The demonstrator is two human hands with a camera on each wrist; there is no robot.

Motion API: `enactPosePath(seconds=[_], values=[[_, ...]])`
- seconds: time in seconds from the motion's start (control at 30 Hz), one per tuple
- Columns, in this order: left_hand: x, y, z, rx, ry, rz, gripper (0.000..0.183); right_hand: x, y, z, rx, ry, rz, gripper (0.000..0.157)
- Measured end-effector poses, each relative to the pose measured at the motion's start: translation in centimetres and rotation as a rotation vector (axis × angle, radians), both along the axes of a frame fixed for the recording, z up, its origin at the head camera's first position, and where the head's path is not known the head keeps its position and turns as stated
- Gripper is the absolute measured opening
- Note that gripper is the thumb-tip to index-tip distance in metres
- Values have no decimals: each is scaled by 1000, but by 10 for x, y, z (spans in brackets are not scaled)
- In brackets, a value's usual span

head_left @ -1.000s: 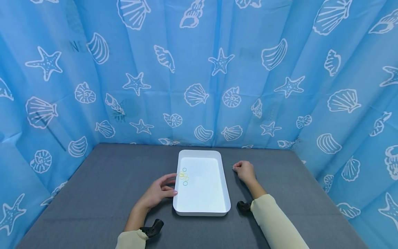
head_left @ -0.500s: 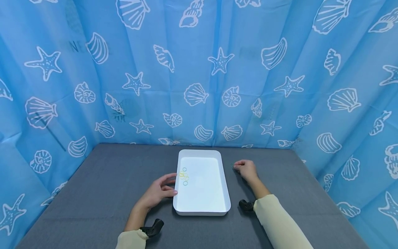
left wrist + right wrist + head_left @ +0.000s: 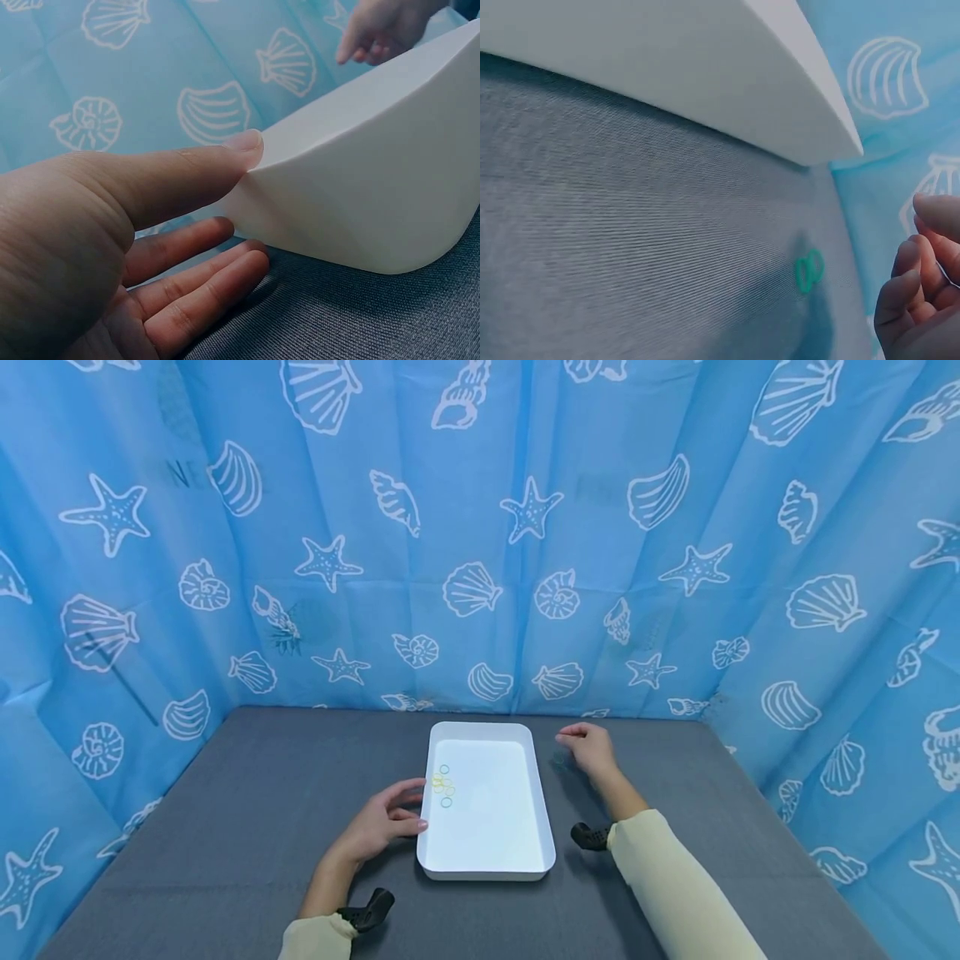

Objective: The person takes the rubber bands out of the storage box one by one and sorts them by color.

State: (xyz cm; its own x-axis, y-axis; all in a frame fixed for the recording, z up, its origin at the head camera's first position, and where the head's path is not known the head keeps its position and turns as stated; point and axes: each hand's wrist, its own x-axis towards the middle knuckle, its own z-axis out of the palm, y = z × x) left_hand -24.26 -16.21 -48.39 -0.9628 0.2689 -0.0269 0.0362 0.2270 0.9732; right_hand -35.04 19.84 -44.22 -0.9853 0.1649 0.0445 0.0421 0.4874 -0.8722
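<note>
Since half a second ago, the right hand (image 3: 590, 750) has shifted toward the far edge of the table (image 3: 225, 827), while the left hand (image 3: 382, 817) stays against the white tray (image 3: 495, 827). Two small green loops (image 3: 809, 270) lie together on the table beside the tray's right wall, toward its far end. From the raised right hand they lie below and toward the near edge, apart from its fingers; it is the nearer hand, with the tray's width between them and the left. The tray's long axis runs from near edge to far. Yellow and green loops (image 3: 438, 782) sit inside, by its left wall. Right fingers are bent, tips close; whether they hold a loop cannot be told. Left thumb touches the rim, other fingers relaxed alongside.
</note>
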Motion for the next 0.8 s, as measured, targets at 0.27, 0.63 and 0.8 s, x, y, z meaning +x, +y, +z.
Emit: enactPosePath(seconds=[0.27,0.63,0.8], values=[[0,0,-2,1,3,-5,69,-7,-19,23,-27,-36,62,21],[0,0,2,-4,-2,10,69,-14,-60,29,-66,-76,139,26],[0,-1,1,-15,3,13,69,-15,-74,23,-72,-81,186,38]])
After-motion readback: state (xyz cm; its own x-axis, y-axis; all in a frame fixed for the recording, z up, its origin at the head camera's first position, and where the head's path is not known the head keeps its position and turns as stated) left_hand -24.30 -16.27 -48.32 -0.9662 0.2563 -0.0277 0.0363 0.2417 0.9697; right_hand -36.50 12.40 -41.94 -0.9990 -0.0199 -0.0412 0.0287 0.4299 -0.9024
